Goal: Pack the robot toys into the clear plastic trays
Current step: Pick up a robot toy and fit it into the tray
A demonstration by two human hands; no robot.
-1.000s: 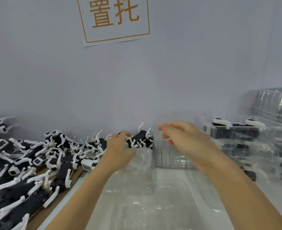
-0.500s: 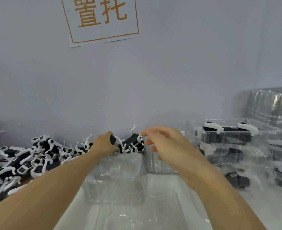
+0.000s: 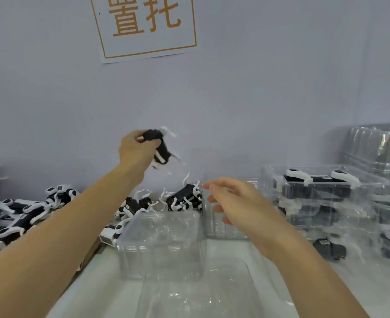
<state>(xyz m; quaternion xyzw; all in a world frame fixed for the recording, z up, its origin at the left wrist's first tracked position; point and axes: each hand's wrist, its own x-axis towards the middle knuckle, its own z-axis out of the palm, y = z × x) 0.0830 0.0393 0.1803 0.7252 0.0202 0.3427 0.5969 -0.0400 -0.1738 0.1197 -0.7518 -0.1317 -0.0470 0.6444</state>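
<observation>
My left hand [image 3: 137, 149] grips a robot toy [image 3: 160, 149] aloft; my right hand [image 3: 233, 200] hovers slack-fingered; filled trays [image 3: 322, 193] crowd three o'clock, loose toys [image 3: 17, 212] at nine.

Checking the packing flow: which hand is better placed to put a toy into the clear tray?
Left hand: it already grips a black-and-white robot toy above the clear plastic tray; the right hand holds nothing.

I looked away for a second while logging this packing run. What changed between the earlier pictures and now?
The left hand, which was down in the pile, has lifted one robot toy up clear of the heap and now grips it. The right hand stayed hovering with its fingers loose and holding nothing. The clear trays in front and the packed stack at right did not move.
</observation>
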